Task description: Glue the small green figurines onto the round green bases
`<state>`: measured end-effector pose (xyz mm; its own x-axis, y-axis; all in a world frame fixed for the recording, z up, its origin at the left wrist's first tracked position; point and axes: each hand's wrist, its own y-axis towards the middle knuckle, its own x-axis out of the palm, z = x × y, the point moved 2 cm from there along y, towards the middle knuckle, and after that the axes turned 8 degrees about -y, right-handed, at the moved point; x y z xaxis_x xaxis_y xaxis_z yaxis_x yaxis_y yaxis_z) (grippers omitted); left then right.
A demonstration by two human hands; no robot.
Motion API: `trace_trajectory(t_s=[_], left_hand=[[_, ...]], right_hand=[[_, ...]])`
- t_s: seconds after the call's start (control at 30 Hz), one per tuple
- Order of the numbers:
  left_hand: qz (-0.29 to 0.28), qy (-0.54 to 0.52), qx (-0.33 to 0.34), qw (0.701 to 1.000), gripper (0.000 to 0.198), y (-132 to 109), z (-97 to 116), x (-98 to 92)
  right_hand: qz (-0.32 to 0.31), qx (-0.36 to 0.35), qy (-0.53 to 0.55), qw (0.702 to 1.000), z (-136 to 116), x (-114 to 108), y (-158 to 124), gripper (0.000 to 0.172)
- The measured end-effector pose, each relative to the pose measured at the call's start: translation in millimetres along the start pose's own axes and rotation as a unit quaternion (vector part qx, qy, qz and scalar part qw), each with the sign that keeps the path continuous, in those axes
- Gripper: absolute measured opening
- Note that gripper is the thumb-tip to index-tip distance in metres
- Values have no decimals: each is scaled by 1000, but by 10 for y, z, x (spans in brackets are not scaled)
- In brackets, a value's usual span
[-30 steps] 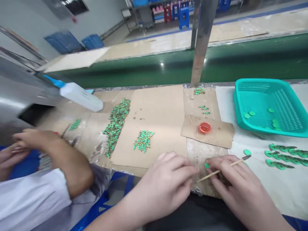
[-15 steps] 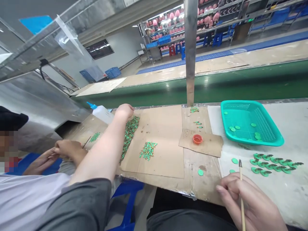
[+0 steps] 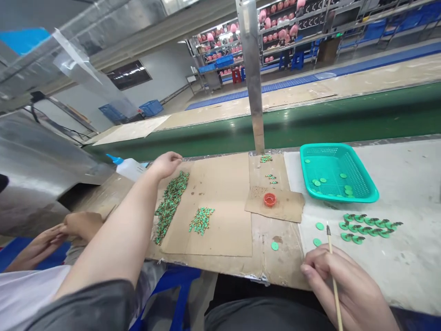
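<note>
My left hand (image 3: 168, 164) reaches across to the far end of a long pile of small green-and-orange pieces (image 3: 170, 204). Its fingers are drawn together, and whatever they hold is hidden. In my right hand (image 3: 344, 280) is a thin paintbrush (image 3: 331, 264) with a wooden handle, its dark tip pointing up and away. Just beyond that hand lie loose green discs (image 3: 317, 242). Rows of green discs with dark pieces on them (image 3: 370, 227) lie farther right. A smaller heap of green-and-orange pieces (image 3: 201, 220) rests on the cardboard sheet (image 3: 223, 184).
A red cap of liquid (image 3: 269, 199) stands on a cardboard scrap (image 3: 292, 208). Behind the discs is a green basket (image 3: 370, 191) holding several discs. A metal post (image 3: 253, 82) rises at the table's back edge. At left are a glue bottle (image 3: 131, 169) and a co-worker's hands (image 3: 74, 227).
The view has swung to the right, so the table's contents appear farther left. My left hand stays by the pile's far end, and my right hand still holds the paintbrush.
</note>
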<state>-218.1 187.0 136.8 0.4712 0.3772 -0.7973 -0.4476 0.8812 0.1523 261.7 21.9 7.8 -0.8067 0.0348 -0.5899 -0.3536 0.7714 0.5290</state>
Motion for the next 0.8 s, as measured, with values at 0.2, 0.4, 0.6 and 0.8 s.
trace_trajectory(t_s=[0.2,0.4,0.6,0.8], left_hand=[[-35,-278,-10,960,58,-1296,79,439],[-213,-427,-50,877,49,-2629,321,1055],[-271,-527,-20,805,30,-2839,521,1130],[-257,-523,-43,812,36,-2888,540,1213]], right_hand=[[23,45,27,998,-85,-16,142,26],[-86,174,175,965,-277,71,260,12],[-146,276,359,880,-443,177,322,18],[-139,310,420,842,-420,230,298,23]])
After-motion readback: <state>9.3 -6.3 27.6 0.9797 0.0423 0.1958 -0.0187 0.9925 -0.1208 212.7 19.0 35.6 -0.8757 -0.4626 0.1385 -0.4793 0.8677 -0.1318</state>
